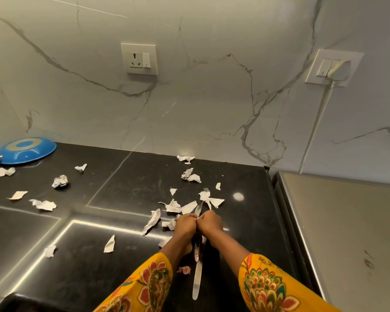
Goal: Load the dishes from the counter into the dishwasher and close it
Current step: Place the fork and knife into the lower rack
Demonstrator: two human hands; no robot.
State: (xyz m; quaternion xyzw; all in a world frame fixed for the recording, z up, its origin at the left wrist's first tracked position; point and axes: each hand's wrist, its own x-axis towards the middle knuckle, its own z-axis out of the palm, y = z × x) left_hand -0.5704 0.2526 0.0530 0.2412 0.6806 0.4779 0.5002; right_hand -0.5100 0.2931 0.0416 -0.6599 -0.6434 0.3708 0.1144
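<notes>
Black counter under a marble wall is sitting covered in torn paper scraps, with a blue plate lying upside down at its far left edge. Near the front edge, the left hand and right hand are both gripping a bundle of cutlery, fists touching, fork tines poking out beyond them.

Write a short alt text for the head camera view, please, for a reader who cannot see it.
Two hands, left hand and right hand, meet over a black counter, gripping a fork and other cutlery. Torn paper scraps litter the counter; a blue plate lies upside down at far left.
</notes>
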